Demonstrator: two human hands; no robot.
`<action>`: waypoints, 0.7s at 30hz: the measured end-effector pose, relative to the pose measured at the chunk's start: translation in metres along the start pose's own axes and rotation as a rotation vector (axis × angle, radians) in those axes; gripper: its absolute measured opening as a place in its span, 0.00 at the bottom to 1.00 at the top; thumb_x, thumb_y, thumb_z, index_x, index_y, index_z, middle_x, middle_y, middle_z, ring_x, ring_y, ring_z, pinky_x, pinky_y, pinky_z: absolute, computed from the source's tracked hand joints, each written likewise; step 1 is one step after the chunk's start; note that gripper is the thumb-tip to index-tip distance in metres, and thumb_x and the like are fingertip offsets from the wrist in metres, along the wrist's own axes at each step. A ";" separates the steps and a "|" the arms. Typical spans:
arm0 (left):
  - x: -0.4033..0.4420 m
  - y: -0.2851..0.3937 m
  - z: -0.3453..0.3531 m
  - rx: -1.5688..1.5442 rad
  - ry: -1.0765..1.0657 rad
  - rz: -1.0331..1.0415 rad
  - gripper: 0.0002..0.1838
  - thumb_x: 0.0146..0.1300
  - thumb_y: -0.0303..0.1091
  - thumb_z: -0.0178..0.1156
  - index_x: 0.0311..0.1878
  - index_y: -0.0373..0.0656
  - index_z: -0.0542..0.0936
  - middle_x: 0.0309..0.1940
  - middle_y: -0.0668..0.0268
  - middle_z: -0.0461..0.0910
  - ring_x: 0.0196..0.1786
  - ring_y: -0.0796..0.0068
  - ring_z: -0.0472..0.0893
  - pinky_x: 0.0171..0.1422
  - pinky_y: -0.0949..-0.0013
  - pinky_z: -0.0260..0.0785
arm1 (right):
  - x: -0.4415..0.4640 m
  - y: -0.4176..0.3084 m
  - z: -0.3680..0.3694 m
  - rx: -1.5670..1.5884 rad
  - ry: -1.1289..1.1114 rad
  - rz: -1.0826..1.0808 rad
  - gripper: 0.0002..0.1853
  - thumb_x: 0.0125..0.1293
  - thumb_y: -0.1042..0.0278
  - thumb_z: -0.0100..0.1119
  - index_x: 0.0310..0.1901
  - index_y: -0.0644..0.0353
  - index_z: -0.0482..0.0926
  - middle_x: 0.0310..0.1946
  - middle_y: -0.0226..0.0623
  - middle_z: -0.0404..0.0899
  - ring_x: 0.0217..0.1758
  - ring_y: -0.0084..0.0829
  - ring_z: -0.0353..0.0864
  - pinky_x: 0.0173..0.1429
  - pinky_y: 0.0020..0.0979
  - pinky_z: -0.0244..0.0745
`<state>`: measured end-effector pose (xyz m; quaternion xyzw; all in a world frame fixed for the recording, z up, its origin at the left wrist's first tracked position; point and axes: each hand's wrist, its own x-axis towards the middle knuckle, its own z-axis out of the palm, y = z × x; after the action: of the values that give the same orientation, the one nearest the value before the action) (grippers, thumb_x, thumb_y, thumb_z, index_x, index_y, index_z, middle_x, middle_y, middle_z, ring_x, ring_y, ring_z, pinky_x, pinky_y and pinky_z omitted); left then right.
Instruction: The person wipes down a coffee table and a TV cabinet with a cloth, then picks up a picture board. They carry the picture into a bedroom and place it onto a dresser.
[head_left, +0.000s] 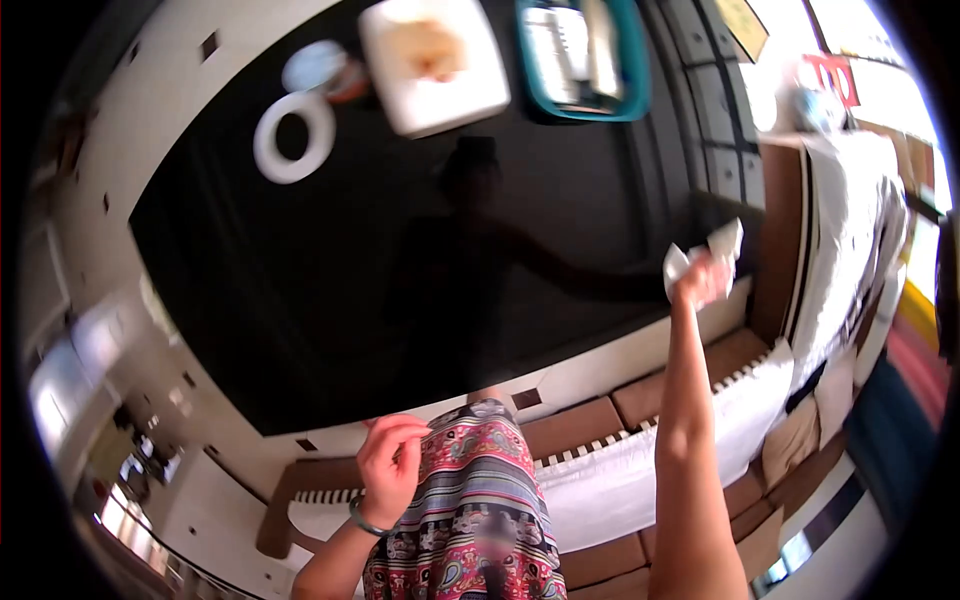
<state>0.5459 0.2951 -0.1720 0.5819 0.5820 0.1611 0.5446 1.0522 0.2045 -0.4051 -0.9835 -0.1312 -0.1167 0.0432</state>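
My right hand (pixel 704 280) reaches out to the far right end of the glossy black tabletop (pixel 560 230). Its fingers are closed around a crumpled white tissue (pixel 727 241), which sticks out on both sides of them. Whether it is paper or thin cloth is hard to tell. Beside my patterned clothing, just off the table's near edge, is my left hand (pixel 390 465), with a dark bangle on the wrist. Its fingers are loosely bent, the thumb stands apart from them, and nothing shows in its grasp.
Along the table's far side are a white ring (pixel 264 145), a blurred round light-blue item (pixel 315 66), a white tray (pixel 440 118) with something tan on it, and a teal basket (pixel 641 85) of packets. A brown sofa (pixel 570 428) with white covers runs along the near and right sides.
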 end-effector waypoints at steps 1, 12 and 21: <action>-0.011 -0.012 -0.006 -0.053 0.030 -0.041 0.08 0.58 0.16 0.58 0.37 0.39 0.80 0.37 0.62 0.81 0.40 0.65 0.80 0.52 0.66 0.71 | -0.011 0.027 -0.002 -0.049 -0.096 -0.003 0.28 0.65 0.52 0.58 0.58 0.67 0.71 0.56 0.51 0.74 0.62 0.49 0.70 0.68 0.46 0.63; -0.182 -0.124 -0.088 -0.251 0.512 -0.111 0.08 0.59 0.14 0.56 0.36 0.37 0.80 0.37 0.62 0.82 0.36 0.68 0.80 0.41 0.70 0.72 | -0.498 -0.028 -0.066 0.542 -0.733 0.566 0.29 0.72 0.44 0.47 0.58 0.65 0.74 0.50 0.48 0.80 0.49 0.43 0.79 0.55 0.42 0.74; -0.385 -0.211 -0.173 -0.618 1.082 -0.439 0.05 0.69 0.23 0.54 0.43 0.39 0.79 0.38 0.69 0.79 0.35 0.84 0.74 0.37 0.80 0.66 | -0.750 -0.154 -0.280 0.655 -2.485 0.508 0.25 0.69 0.47 0.52 0.59 0.56 0.72 0.48 0.38 0.81 0.49 0.39 0.81 0.56 0.42 0.76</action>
<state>0.1937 -0.0131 -0.1123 0.1038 0.8057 0.4756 0.3375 0.2466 0.1342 -0.3061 -0.3750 0.0827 0.9110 0.1503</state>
